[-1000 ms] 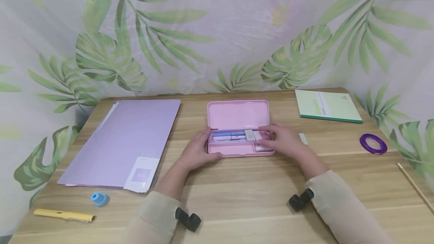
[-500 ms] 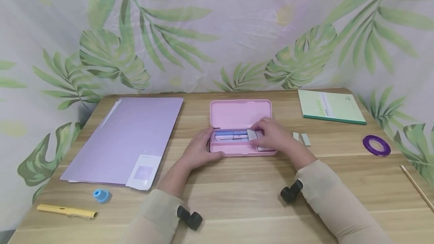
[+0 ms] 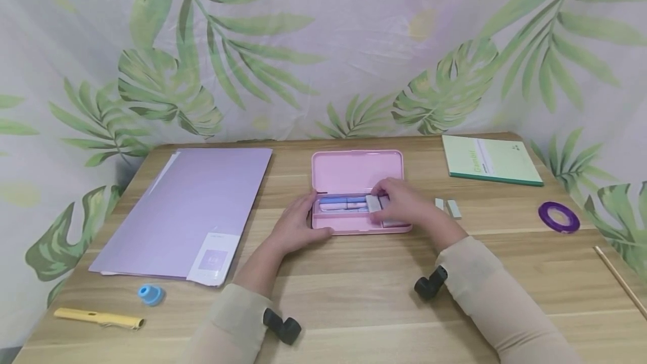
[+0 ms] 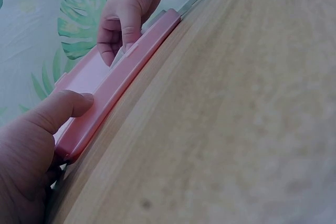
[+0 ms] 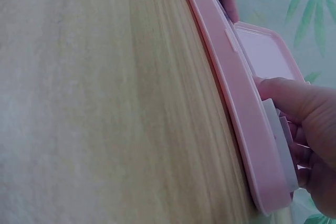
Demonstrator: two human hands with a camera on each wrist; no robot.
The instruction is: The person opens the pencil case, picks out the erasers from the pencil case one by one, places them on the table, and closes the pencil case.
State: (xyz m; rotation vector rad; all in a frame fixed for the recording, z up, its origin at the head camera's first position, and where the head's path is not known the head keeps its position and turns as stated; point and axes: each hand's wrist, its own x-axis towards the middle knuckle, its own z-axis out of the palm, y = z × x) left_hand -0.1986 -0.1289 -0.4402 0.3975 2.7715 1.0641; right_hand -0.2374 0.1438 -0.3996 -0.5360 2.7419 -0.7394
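Your left hand (image 3: 295, 228) steadies the open pink plastic pencil case (image 3: 354, 173) while your right hand (image 3: 404, 202) pinches the small white block eraser (image 3: 372, 203), which may jam crooked against the pens if you press it off-line.

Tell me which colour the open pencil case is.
Pink; the pencil case shows best in the head view.

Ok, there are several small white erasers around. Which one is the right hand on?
The eraser in the case, inside the open pink pencil case beside the pens; the right hand has its fingers on it. The other two erasers lie loose on the table, untouched.
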